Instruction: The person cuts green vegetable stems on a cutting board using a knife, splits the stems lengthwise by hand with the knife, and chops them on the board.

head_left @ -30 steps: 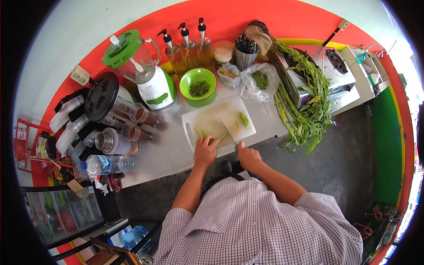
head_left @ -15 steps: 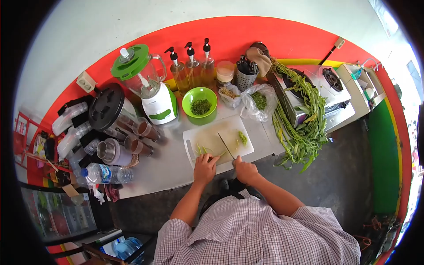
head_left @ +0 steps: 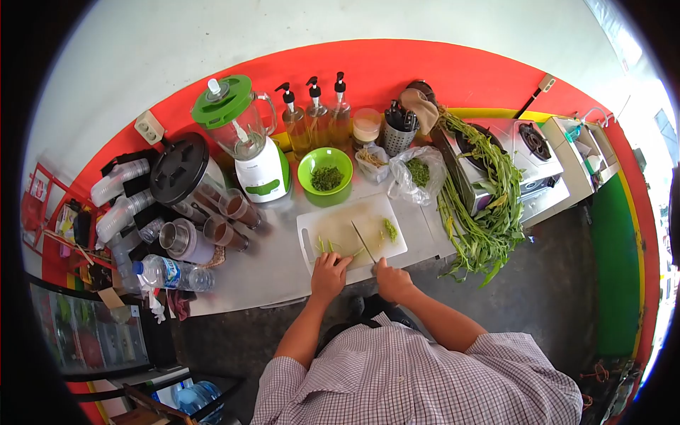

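A white cutting board [head_left: 309,252] lies on the metal table. My right hand [head_left: 394,280] grips a knife [head_left: 361,237] by its handle, with the blade slanting up and left over the board. On the board's near edge, my left hand [head_left: 329,275] has its fingers curled around a thin green stem [head_left: 358,252] that points toward the blade. A few short stem pieces [head_left: 321,244] lie just beyond the left fingers. Right of the knife sits a small heap of chopped green stems [head_left: 389,229]. A green bowl [head_left: 343,158] behind the board holds chopped greens [head_left: 326,178].
Behind stand a blender [head_left: 258,170], oil pump bottles [head_left: 316,120], a knife holder [head_left: 398,134] and a plastic bag of chopped greens [head_left: 433,185]. Long leafy stalks [head_left: 489,237] hang over the stove [head_left: 520,142] at right. Brown-filled cups [head_left: 225,232] and a water bottle [head_left: 173,275] are left.
The view has shifted slightly, moving the table items a little. Both hands stay at nearly the same spots on the board, the knife still in the right.
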`<state>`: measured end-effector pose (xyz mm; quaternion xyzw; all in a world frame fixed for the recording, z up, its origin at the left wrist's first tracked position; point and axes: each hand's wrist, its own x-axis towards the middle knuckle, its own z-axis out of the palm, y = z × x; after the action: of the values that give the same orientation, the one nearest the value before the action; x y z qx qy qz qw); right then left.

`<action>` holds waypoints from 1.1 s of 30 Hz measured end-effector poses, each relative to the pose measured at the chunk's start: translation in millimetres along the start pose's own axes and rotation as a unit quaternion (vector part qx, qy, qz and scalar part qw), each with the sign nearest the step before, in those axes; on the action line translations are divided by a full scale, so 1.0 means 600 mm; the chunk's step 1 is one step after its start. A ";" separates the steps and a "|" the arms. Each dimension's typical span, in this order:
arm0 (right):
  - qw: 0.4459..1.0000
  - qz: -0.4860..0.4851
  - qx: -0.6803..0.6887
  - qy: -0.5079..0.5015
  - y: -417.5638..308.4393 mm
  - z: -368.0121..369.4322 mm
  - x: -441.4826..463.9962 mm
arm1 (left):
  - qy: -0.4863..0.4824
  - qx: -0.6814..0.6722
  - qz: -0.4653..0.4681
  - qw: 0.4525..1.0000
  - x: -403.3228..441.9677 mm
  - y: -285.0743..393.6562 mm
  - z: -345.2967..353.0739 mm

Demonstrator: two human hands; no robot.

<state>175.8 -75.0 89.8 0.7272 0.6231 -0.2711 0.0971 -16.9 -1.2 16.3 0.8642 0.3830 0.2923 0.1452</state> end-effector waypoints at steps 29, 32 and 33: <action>1.000 0.003 -0.014 0.024 -0.008 0.039 0.010 | -0.004 0.020 0.009 1.000 0.002 -0.009 0.013; 0.999 0.013 -0.010 0.048 -0.006 0.044 0.032 | -0.008 0.023 0.014 1.000 0.004 -0.007 0.008; 0.999 0.001 -0.022 0.049 -0.005 0.035 0.041 | -0.011 0.024 0.017 1.000 0.003 -0.005 0.006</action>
<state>169.3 -63.7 60.1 0.7381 0.6321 -0.2213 0.0821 -15.5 2.1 12.9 0.8770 0.3735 0.2759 0.1236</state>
